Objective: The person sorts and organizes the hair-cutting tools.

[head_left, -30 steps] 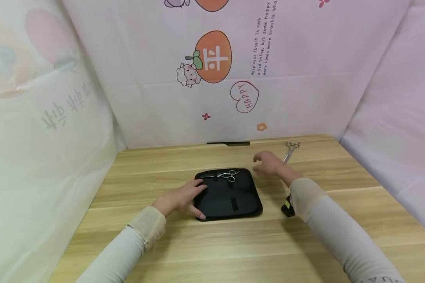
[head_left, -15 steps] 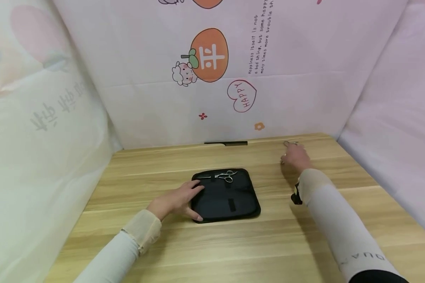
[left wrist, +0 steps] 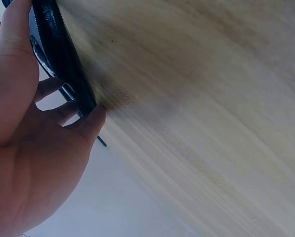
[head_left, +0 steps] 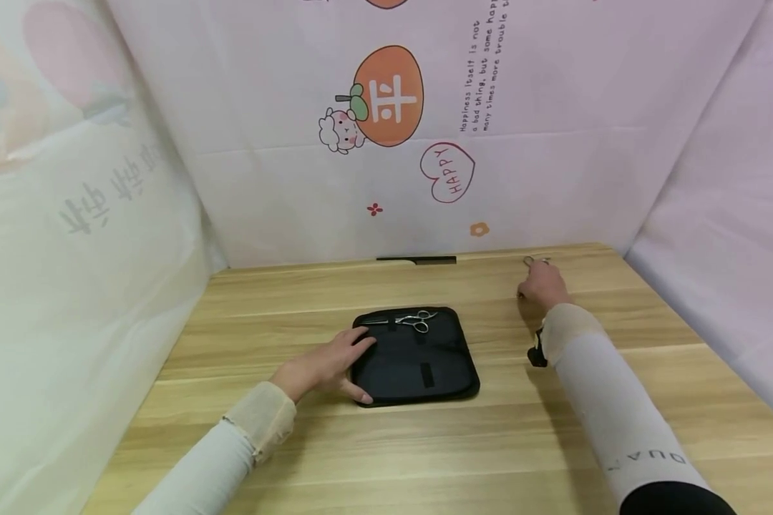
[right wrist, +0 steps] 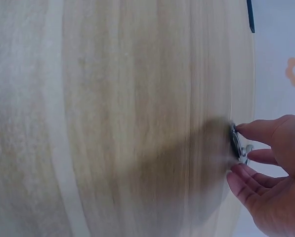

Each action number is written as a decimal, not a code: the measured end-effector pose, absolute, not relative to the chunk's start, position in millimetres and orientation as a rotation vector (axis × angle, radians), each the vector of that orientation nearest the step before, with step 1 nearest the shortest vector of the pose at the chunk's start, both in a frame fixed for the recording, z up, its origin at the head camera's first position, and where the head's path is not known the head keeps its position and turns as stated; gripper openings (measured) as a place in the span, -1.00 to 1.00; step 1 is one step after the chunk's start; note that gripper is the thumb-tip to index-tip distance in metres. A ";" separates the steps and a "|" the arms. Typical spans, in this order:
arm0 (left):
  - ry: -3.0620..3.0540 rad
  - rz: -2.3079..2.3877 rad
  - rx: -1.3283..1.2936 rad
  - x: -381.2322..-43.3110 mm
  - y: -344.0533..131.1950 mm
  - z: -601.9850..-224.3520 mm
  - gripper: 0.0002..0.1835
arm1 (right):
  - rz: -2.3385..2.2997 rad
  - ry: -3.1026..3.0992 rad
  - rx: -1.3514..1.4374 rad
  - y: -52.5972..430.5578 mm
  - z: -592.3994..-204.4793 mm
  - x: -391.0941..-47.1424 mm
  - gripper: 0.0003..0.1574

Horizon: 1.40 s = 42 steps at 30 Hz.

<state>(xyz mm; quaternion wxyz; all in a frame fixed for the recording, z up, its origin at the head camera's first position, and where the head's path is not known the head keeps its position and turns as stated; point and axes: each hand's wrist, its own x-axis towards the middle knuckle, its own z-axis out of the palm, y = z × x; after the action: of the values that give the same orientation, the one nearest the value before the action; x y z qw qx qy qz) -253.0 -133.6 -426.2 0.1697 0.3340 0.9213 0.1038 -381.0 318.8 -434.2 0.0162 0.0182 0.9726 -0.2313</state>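
A black zip-edged case (head_left: 393, 365) lies flat on the table, with a pair of silver scissors (head_left: 419, 320) held along its far side. My left hand (head_left: 328, 365) rests on the case's left edge, thumb near the front corner and fingers spread on its surface. In the left wrist view, the fingers of this hand (left wrist: 33, 143) lie along the dark rim. At the back right, my right hand (head_left: 544, 285) pinches a second pair of scissors (right wrist: 238, 144) at the table. The thumb and fingertips close about it in the right wrist view; its handle rings (head_left: 536, 260) stick out beyond the hand.
A black comb (head_left: 434, 260) lies at the table's back edge, against the printed cloth (head_left: 283, 200). White cloth walls (head_left: 702, 236) stand at both sides. Bare wood (head_left: 386, 458) lies in front of the case.
My right hand has moved right and away from beside the case to the scissors at the back, and its fingers now grip them. The left hand stays on the case.
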 end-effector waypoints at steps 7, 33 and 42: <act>2.623 0.278 0.941 -252.7 -132.5 -423.6 0.20 | -0.707 3.024 0.077 314.7 -425.3 -374.8 -0.17; 2.595 0.297 0.899 -247.1 -127.7 -421.7 0.24 | -0.501 2.687 0.004 296.2 -405.8 -343.1 -0.76; 2.614 0.294 0.896 -245.7 -127.1 -420.5 0.23 | -0.436 2.728 -0.298 276.3 -400.9 -326.6 -0.81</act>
<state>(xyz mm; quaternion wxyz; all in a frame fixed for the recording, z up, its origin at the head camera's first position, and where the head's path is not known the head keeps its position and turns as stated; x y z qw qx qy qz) -245.7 -127.1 -420.5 0.1804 0.3172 0.9252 0.1041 -326.6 276.3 -400.9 0.1806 -0.1054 0.9656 -0.1544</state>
